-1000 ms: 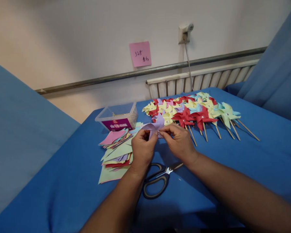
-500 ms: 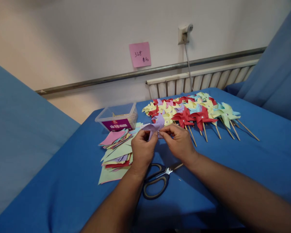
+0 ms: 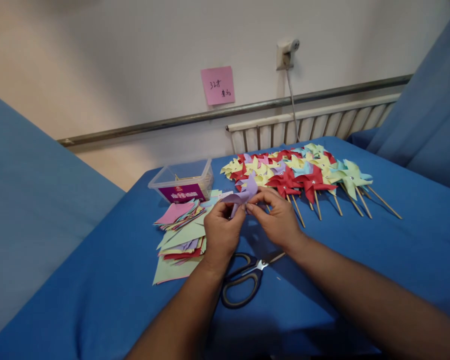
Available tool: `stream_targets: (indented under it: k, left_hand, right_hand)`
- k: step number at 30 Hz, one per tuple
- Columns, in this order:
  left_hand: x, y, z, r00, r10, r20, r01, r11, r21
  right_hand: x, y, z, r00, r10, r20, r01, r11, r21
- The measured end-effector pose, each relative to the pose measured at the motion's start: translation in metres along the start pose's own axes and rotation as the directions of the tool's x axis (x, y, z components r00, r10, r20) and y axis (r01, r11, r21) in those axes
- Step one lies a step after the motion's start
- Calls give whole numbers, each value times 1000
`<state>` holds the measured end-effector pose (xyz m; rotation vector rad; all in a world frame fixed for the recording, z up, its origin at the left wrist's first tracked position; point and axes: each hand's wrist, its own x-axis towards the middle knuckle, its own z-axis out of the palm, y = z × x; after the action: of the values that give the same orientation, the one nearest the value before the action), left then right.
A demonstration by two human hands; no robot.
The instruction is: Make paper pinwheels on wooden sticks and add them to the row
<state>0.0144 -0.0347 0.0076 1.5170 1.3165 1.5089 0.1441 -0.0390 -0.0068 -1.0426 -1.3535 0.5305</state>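
Note:
A purple paper pinwheel [image 3: 242,196] is held up over the table between both hands. My left hand [image 3: 224,229] grips its lower left side, thumb on the near face. My right hand [image 3: 275,214] pinches at its right edge near the middle, thumb against forefinger; anything tiny between those fingertips is hidden. Just below the hands lie scissors [image 3: 243,280] with dark handles, their blades pointing right beside the end of a thin wooden stick [image 3: 278,257]. Left of my left hand are stacked coloured paper squares [image 3: 182,240].
Finished-looking pinwheels [image 3: 285,180] on sticks, in several colours, cover the back right of the blue-covered table [image 3: 108,270]. A clear plastic box [image 3: 182,180] holding thin sticks stands at the back left. Behind are a radiator [image 3: 315,117] and a wall pipe [image 3: 172,121].
The purple pinwheel has tilted slightly, its upper blade leaning farther right. Both hands keep their hold with small finger shifts; the objects on the table stay put.

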Motion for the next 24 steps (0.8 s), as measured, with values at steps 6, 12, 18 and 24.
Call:
stream_targets:
  k: [6, 12, 18, 24]
  left_hand:
    - [0, 1, -1, 1000, 27, -4, -27, 1000, 11]
    - [-1, 3, 0, 1000, 19, 8, -19, 1000, -6]
    - [-2, 4, -1, 1000, 19, 12, -19, 1000, -10]
    - [-2, 6, -1, 1000, 23, -4, -23, 999, -31]
  right_hand:
    - [-1, 1, 4, 987, 133, 90, -147, 974, 172]
    - [-2, 0, 6, 991, 128, 50, -137, 953, 272]
    - [3, 2, 7, 973, 185, 135, -226, 869, 441]
    - [4, 4, 5, 964, 186, 189, -247, 889, 385]
